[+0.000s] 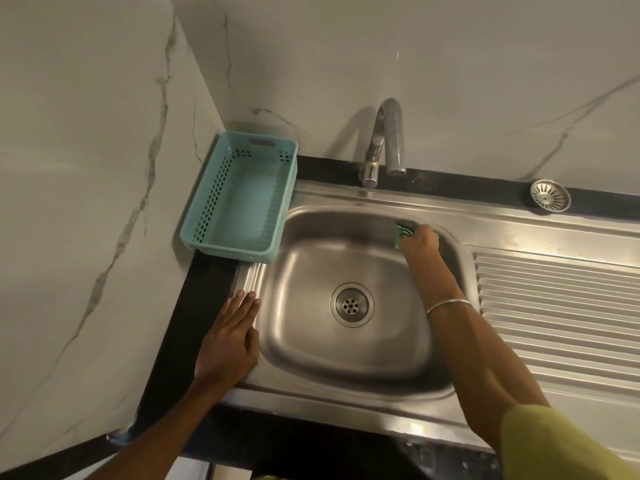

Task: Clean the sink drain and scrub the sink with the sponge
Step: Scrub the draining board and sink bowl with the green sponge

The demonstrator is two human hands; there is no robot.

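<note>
Right hand (420, 241) grips the green sponge (402, 233) against the sink's (311, 341) far inner wall. Left hand (230, 341) rests flat, fingers straight, on the sink's left rim. Drain (351, 304) uncovered.

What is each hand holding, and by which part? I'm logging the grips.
The right hand grips the sponge by its right part, fingers curled round it. The left hand holds nothing, flat on the sink rim.

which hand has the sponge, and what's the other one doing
The right hand grips the green sponge against the basin's back wall; the left hand lies flat on the sink rim, holding nothing.
</note>
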